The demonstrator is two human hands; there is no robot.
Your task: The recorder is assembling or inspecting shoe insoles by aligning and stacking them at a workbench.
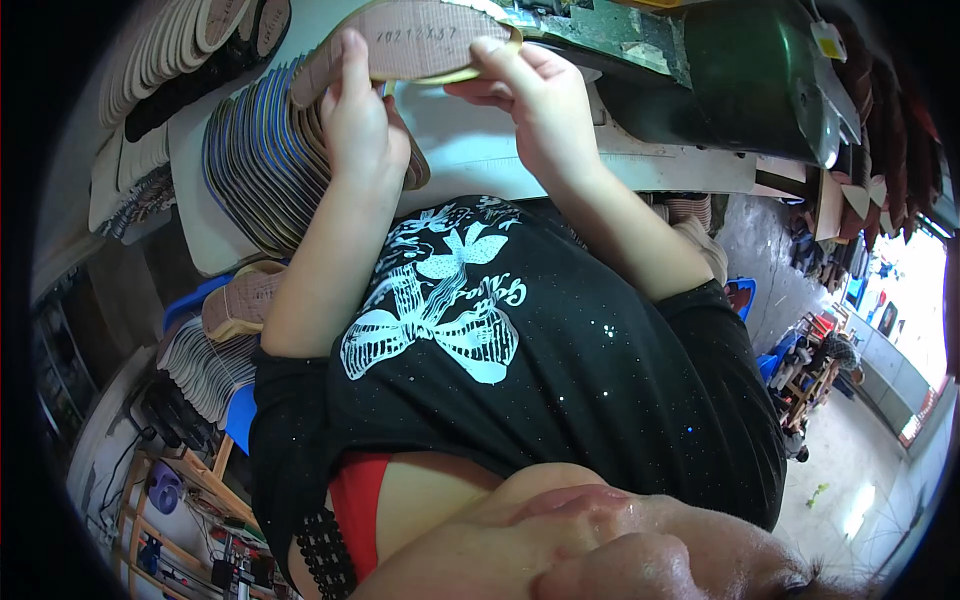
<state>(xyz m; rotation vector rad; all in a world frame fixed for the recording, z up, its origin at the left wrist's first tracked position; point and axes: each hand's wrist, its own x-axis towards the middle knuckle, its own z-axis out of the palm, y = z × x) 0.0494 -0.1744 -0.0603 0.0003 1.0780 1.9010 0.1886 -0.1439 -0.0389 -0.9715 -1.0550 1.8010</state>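
Observation:
Between my two hands is a shoe insole (425,42), tan with a yellowish rim and handwritten marks on its upper face. My left hand (362,130) grips its left part, thumb lying on top and fingers beneath. At the opposite end, my right hand (550,105) pinches the rim between thumb and fingers. The insole is held above the white tabletop (455,135). Just left of my left hand, a long row of insoles (262,165) with blue and dark edges leans packed together on the table. My left forearm hides part of that row.
Cream insoles (165,60) are stacked at the far left. Lower left, more insoles (210,365) are piled on something blue. A dark green machine (745,85) stands at the table's right, with brown strips (880,130) hanging beyond it.

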